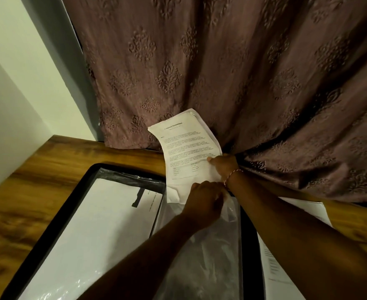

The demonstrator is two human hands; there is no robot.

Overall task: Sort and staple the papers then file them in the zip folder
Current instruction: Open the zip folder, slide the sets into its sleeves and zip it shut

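Right hand [223,166]: thumb flat on the printed face of the paper set [184,148], pinching its right edge low down. The other fingers are behind the sheets, so cannot tell how they lie. Red-and-white thread band [232,176] on that wrist.

Left hand [205,200]: just below the right-hand fingers, back of the hand to camera, fingers curled onto the top edge of the clear pocket [210,252] and gripping the plastic. Fingertips are hidden.

Paper set: several sheets, edges fanned at the top corner. It stands up from the fingers and leans away, with its bottom end at the pocket mouth, right beside the left-hand fingers (cannot tell if it is inside the plastic yet). It has a centred heading, body paragraphs and a small table near the thumb, all too blurred to read.

Zip folder [87,176]: lies open under both hands, black rim, clear pocket on the half below the fingers. Left of the fingers, the other half holds a white sheet [104,224] under plastic, with a black printed block and one illegible line.

Loose papers [303,210]: right of the fingers, partly under the right forearm; the print is unreadable.

Everything sits on a wooden table [37,180]. Beyond the fingers is a mauve patterned curtain [264,72], touching the back of the paper set. Pale wall [16,83] far left.
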